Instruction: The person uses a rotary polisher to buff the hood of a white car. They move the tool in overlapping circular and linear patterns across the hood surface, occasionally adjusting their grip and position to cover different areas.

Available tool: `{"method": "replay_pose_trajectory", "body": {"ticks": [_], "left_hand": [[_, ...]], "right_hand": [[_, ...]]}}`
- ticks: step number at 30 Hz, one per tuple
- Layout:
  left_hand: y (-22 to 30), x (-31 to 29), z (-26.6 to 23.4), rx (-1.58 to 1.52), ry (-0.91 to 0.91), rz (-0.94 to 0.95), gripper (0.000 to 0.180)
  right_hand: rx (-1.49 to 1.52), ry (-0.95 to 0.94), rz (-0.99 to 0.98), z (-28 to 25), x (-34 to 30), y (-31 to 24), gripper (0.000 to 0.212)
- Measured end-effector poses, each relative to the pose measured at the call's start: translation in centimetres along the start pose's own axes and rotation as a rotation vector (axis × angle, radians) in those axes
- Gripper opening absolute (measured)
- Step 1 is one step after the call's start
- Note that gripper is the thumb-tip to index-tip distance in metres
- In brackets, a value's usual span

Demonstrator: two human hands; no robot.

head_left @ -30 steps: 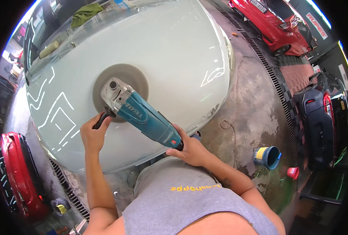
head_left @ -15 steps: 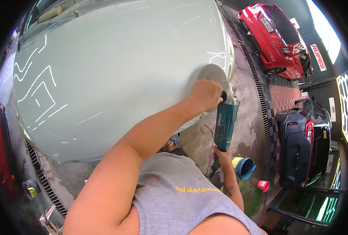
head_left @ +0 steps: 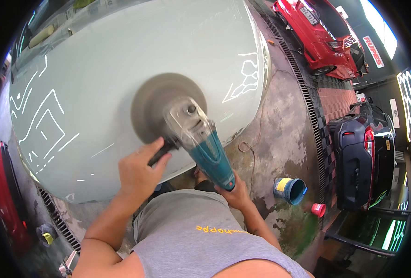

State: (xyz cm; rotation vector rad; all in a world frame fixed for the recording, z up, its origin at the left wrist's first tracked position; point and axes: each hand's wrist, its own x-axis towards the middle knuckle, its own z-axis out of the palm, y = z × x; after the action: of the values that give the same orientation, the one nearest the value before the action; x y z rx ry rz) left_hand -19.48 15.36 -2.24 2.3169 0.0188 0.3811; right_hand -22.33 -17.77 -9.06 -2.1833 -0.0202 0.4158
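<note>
A teal and silver rotary polisher (head_left: 212, 155) lies across the near part of a pale grey-green car hood (head_left: 90, 92). Its round grey pad (head_left: 145, 109) looks blurred and rests against the glossy hood. My left hand (head_left: 140, 169) is closed around the black side handle (head_left: 165, 150) next to the polisher's head. Lower down, my right hand (head_left: 235, 191) grips the rear end of the polisher's body, close to my grey shirt. Part of the pad is hidden under the tool's head.
A blue bucket (head_left: 289, 190) and a small red tub (head_left: 318, 210) stand on the wet concrete floor at right. A drain grate (head_left: 302, 88) runs past a red car (head_left: 321, 37) and a dark car (head_left: 365, 153). A cord (head_left: 245, 147) lies near the hood's edge.
The polisher has moved left from the hood's right edge toward its middle, and its body now slants. Both hands have gone with it, and my left arm is drawn back.
</note>
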Motion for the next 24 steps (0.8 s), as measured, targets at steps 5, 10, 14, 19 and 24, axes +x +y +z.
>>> {"method": "replay_pose_trajectory", "body": {"ticks": [5,10,14,19,24], "left_hand": [[2.3,8.3,4.2,-0.032,-0.094,-0.020,0.037],[8.2,22.8,15.6,0.016,-0.184,0.248,0.029],[9.6,27.9,19.6,-0.022,-0.074,0.283,0.031],[8.5,22.3,13.4,0.047,-0.227,0.152,0.034],[0.2,13.2,1.9,-0.021,-0.110,-0.130,0.049]], "right_hand": [[-0.039,0.089,0.061,-5.4,3.9,2.0,0.071],[0.205,0.105,0.250,-15.3,9.7,5.4,0.020],[0.175,0.120,0.302,-20.6,13.0,4.5,0.015],[0.288,0.072,0.311,-16.3,9.9,5.0,0.017],[0.129,-0.020,0.086,-5.9,7.5,-2.4,0.041]]}}
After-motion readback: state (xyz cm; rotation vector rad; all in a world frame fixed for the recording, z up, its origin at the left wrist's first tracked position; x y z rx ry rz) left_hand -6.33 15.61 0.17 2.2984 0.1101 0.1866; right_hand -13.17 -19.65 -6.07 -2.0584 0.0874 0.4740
